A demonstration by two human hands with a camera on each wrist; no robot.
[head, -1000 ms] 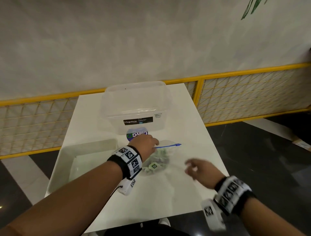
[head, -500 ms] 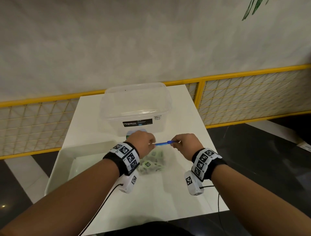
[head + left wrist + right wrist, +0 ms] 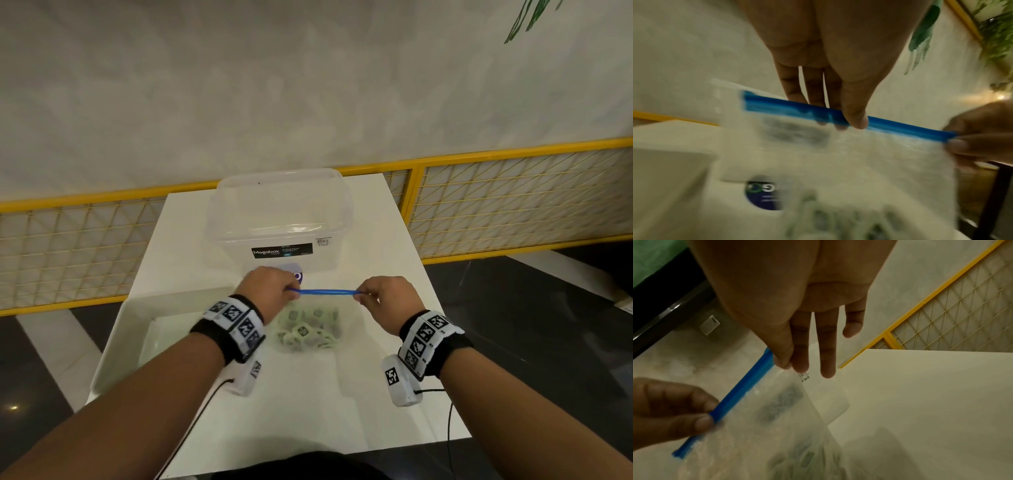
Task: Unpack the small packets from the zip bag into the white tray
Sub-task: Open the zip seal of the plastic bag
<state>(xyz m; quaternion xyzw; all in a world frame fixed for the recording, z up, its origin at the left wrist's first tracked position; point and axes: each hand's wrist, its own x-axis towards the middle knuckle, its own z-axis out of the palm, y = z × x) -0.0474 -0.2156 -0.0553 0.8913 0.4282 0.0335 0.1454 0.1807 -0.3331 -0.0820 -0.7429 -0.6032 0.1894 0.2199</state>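
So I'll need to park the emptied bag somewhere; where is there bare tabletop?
Bare table lies between the wrists and the near edge, and right of the zip bag to the right edge. Crowded: white tray at left, clear box behind, both hands pinching the blue zip.

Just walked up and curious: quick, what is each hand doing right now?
Left hand: pinching the left end of the zip bag's blue zip strip.
Right hand: pinching the right end of that strip.
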